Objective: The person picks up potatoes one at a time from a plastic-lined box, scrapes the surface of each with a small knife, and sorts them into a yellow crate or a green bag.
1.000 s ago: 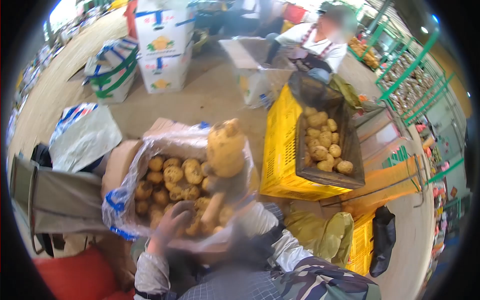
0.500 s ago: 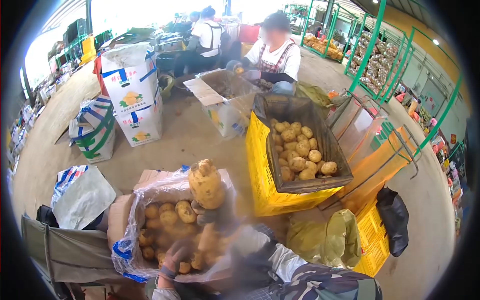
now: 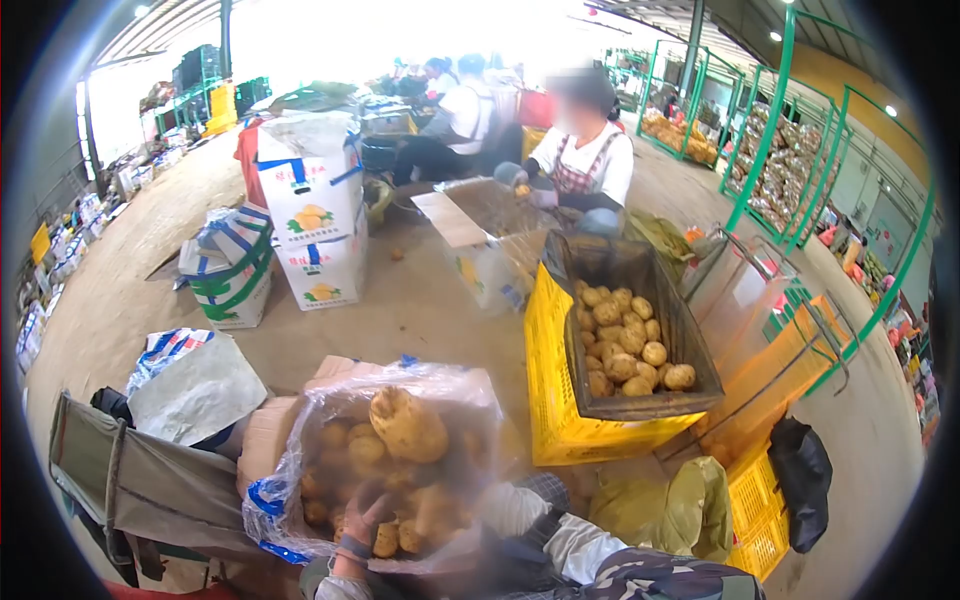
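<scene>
A plastic-lined cardboard box (image 3: 265, 445) in front of me holds many potatoes (image 3: 367, 448). My left hand (image 3: 364, 517) is low over its near side, fingers apart, close to smaller potatoes (image 3: 397, 540), with nothing visible in its grasp. A much larger potato (image 3: 408, 425) shows above the rest, tilted. It looks raised toward me, with my right hand beneath it; a smear across the view mostly hides that hand's fingers. Clear plastic film (image 3: 470, 385) hangs over the box rim.
Right of the box stands a yellow crate (image 3: 555, 400) with a dark liner, holding potatoes. Stacked white cartons (image 3: 310, 190) stand at far left. A co-worker (image 3: 580, 150) sits behind another open carton (image 3: 450, 220). An olive sack (image 3: 690, 510) lies at right.
The view has shifted, so the scene sits lower and further right. The large potato has gone from upright to tilted and sits lower toward the box. My left hand stays over the near side.
</scene>
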Demonstrator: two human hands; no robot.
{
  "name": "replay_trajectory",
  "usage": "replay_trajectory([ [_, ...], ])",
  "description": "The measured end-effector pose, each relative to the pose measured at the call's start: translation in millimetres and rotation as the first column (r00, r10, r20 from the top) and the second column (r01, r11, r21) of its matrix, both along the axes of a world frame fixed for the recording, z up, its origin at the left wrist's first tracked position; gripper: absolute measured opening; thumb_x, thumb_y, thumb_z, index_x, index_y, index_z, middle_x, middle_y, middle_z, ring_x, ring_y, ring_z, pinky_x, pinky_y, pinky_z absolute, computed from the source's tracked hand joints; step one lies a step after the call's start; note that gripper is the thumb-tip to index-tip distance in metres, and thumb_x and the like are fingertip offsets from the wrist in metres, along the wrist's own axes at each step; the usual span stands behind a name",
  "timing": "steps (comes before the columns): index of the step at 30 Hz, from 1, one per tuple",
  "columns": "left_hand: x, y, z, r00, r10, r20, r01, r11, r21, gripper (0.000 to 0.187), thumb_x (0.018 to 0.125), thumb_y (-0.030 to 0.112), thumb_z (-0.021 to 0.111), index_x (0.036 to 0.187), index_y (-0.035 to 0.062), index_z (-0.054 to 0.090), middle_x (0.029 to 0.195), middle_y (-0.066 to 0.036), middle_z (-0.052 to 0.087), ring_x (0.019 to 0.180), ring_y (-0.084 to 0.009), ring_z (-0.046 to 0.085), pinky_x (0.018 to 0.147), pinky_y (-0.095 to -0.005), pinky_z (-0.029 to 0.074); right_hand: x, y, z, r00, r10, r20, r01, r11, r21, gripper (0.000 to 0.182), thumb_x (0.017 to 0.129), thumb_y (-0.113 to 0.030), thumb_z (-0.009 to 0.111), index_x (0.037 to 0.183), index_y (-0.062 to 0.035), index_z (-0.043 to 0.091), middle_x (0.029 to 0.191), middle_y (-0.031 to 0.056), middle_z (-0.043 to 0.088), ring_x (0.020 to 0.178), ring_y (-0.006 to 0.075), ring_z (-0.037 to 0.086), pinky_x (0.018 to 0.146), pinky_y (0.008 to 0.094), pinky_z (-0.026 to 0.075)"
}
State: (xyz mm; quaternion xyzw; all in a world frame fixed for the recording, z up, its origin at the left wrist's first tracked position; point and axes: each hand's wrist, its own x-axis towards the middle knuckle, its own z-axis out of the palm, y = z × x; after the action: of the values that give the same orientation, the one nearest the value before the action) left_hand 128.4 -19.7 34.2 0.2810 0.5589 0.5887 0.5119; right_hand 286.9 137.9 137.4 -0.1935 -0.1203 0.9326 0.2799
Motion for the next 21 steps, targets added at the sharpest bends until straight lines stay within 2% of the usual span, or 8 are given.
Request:
replay_trajectory([
  [3,-15,1,-31,0.988,0.145,-0.054,-0.134,0.976,0.171,0.053,0.095,0.030,0.067,0.137,0.0034,0.049,0.105,-0.009,0.065,0.084,-0.0185,0.067,0.072,-0.0298,0.054,-7,-6,2,0.992,-0.069,0.107,0.071,0.997,-0.016,0.062,0.100,-0.063,0.036,0.118,-0.0102,0.063,0.088,0.0093,0.067,0.055,0.0145,0.053,0.049,0.0307,0.046],
  [4,-14,2,-22,0.974,0.214,-0.069,-0.191,0.949,0.252,0.052,0.096,0.032,0.066,0.137,0.0040,0.049,0.105,-0.008,0.065,0.084,-0.0180,0.067,0.071,-0.0295,0.054,10,-1,-9,0.997,0.068,0.037,-0.070,0.995,0.064,0.060,0.100,-0.062,0.038,0.120,-0.0109,0.063,0.094,0.0088,0.067,0.063,0.0155,0.057,0.054,0.0316,0.049],
  [7,-3,-11,26,0.886,0.454,-0.098,-0.365,0.811,0.457,0.069,0.096,0.049,0.066,0.144,0.0046,0.045,0.117,-0.009,0.061,0.096,-0.0173,0.063,0.077,-0.0278,0.053,12,-9,-31,0.957,0.095,0.273,-0.168,0.952,0.257,0.056,0.100,-0.058,0.047,0.129,-0.0128,0.061,0.110,0.0067,0.066,0.087,0.0166,0.062,0.069,0.0319,0.053],
  [10,-1,-10,44,0.731,0.554,-0.399,-0.271,0.772,0.575,0.077,0.094,0.053,0.066,0.147,0.0027,0.043,0.127,-0.011,0.059,0.108,-0.0208,0.060,0.085,-0.0297,0.052,-8,-8,-91,0.930,0.028,0.366,-0.230,0.820,0.524,0.058,0.096,-0.056,0.058,0.136,-0.0144,0.058,0.116,0.0066,0.066,0.098,0.0154,0.061,0.074,0.0295,0.053],
  [13,-13,-18,56,0.417,0.559,-0.717,-0.138,0.818,0.558,0.053,0.097,0.042,0.065,0.128,-0.0005,0.059,0.117,-0.018,0.066,0.105,-0.0269,0.064,0.085,-0.0350,0.052,-9,-25,-60,0.907,0.137,0.399,-0.320,0.838,0.443,0.061,0.092,-0.054,0.068,0.138,-0.0143,0.058,0.115,0.0044,0.066,0.102,0.0130,0.059,0.077,0.0274,0.051],
  [15,-15,-19,62,0.454,0.447,-0.771,-0.248,0.894,0.373,0.040,0.099,0.035,0.061,0.118,0.0003,0.063,0.100,-0.019,0.068,0.092,-0.0304,0.067,0.079,-0.0354,0.053,-19,-22,-88,0.872,0.208,0.443,-0.379,0.860,0.342,0.062,0.092,-0.054,0.068,0.139,-0.0147,0.057,0.117,0.0041,0.066,0.106,0.0135,0.059,0.081,0.0278,0.051],
  [19,-19,-22,57,0.275,0.287,-0.918,-0.279,0.937,0.209,0.029,0.102,0.028,0.055,0.107,0.0015,0.066,0.078,-0.019,0.066,0.072,-0.0365,0.067,0.069,-0.0371,0.052,-22,-21,-104,0.865,0.163,0.474,-0.355,0.867,0.349,0.071,0.088,-0.059,0.070,0.142,-0.0177,0.053,0.108,0.0024,0.065,0.075,0.0109,0.058,0.052,0.0265,0.045],
  [21,-9,-19,60,0.325,0.409,-0.853,-0.316,0.897,0.309,0.028,0.103,0.028,0.053,0.104,0.0027,0.064,0.082,-0.020,0.066,0.074,-0.0402,0.065,0.068,-0.0408,0.051,-21,-19,-107,0.865,0.181,0.468,-0.373,0.856,0.359,0.075,0.088,-0.062,0.068,0.145,-0.0178,0.049,0.104,0.0020,0.065,0.065,0.0100,0.056,0.045,0.0261,0.042],
])
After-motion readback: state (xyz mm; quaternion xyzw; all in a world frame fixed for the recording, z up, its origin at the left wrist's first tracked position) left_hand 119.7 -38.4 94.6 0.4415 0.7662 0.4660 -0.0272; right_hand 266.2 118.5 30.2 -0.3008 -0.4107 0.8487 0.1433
